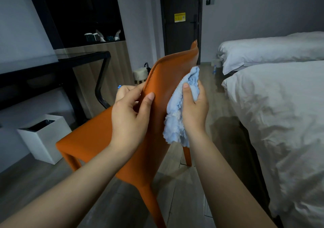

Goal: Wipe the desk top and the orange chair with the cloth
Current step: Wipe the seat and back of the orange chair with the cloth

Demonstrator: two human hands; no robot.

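1. Dim bedroom is noted: wood-look floor (177,189), two white-made beds (280,115) on the right, a dark door (180,31) at the back, a white bin (43,140) by the left wall.
2. Black desk surface (43,68) is seen at the left, well apart from both hands. Whether it has been wiped cannot be told.
3. Orange chair (94,135) is placed on the floor between surface and beds, the rear face of its backrest (168,70) turned to the camera.
4. Left hand (130,115): the backrest's left edge is gripped, fingers (126,88) curled round the far side and thumb laid flat on the near face.
5. Right hand (194,108): the blue cloth (175,128) is held bunched in curled fingers, thumb on top. It is pressed against the near face, with a loose end hanging below the hand.
6. Step in hand is judged to be the backrest wipe; seat and legs appear yet to be covered.
7. For a clean pass:
   - the bracing grip should be held firm, so the light chair is not pushed or tipped by wiping pressure;
   - the cloth is better spread flatter, so more of it meets the panel;
   - strokes are best run top to bottom and overlapped, the curved top rim and stitched edge included;
   - the patch under the left thumb should be wiped once the grip is shifted.
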